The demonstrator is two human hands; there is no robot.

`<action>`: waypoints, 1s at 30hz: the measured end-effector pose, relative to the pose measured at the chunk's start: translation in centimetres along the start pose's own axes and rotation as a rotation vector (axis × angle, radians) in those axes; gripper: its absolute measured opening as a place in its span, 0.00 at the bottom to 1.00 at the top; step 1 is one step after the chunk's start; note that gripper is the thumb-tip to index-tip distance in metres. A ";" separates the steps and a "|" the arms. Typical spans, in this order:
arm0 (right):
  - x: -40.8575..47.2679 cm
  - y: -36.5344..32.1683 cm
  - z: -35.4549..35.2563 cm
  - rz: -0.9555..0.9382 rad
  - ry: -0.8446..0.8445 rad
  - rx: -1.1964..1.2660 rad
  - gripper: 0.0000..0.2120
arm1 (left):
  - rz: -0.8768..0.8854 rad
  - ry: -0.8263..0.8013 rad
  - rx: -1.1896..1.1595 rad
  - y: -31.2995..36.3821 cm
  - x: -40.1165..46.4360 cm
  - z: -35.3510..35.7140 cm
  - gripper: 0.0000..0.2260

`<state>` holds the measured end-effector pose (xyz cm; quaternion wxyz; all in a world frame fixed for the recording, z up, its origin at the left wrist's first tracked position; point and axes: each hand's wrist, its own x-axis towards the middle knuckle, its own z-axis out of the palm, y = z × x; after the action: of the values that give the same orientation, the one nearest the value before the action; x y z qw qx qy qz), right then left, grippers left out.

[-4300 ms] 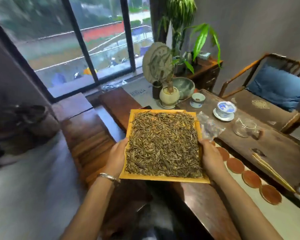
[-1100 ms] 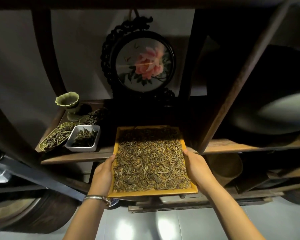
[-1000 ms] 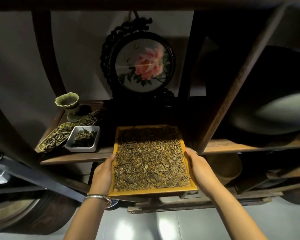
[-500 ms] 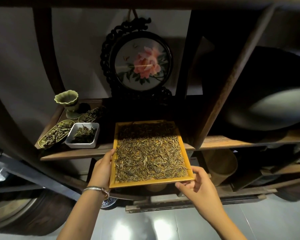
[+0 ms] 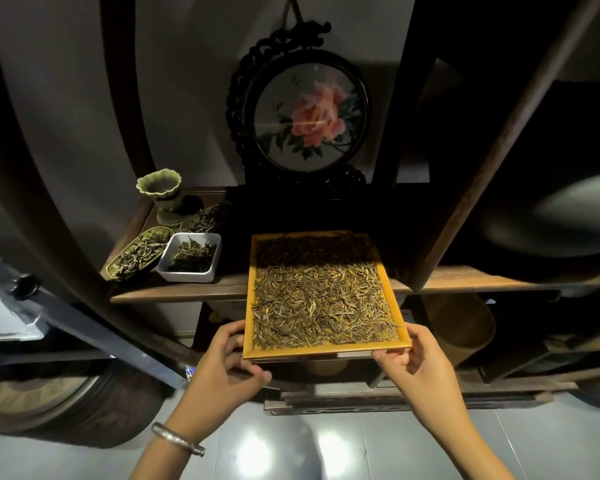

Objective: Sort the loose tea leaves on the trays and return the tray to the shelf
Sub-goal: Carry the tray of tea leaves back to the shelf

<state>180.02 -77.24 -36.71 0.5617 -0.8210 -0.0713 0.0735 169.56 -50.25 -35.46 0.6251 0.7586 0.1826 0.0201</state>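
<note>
A square yellow wooden tray (image 5: pixel 321 351) covered with loose brown-gold tea leaves (image 5: pixel 323 303) lies with its far half over the dark wooden shelf (image 5: pixel 174 292) and its near half sticking out past the shelf edge. My left hand (image 5: pixel 227 367) grips the tray's near left corner, thumb along the side and fingers curled beneath. My right hand (image 5: pixel 414 363) holds the near right corner, thumb on the rim and fingers under it.
On the shelf to the left stand a white square dish of tea (image 5: pixel 190 257), an oval gold dish of leaves (image 5: pixel 137 252) and a green fluted cup (image 5: pixel 161 194). A round framed peony picture (image 5: pixel 309 114) stands behind. A slanted upright (image 5: pixel 471 188) borders the right.
I turned from the tea table to the shelf. The tray has slid farther onto the shelf, and both hands have shifted from its sides to its near corners.
</note>
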 end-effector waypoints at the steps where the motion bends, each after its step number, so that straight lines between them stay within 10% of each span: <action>1: 0.0 0.0 0.0 -0.011 0.001 -0.007 0.19 | 0.006 0.026 -0.007 0.1 0.2 0.2 0.29; 30: 6.6 -1.3 2.9 -0.122 0.242 -0.278 0.17 | 0.107 0.478 0.331 0.2 7.8 1.4 0.12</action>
<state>185.82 -72.85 -36.83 0.4509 -0.8876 -0.0624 -0.0706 177.24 -49.23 -37.10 0.4301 0.8327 0.2852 0.2008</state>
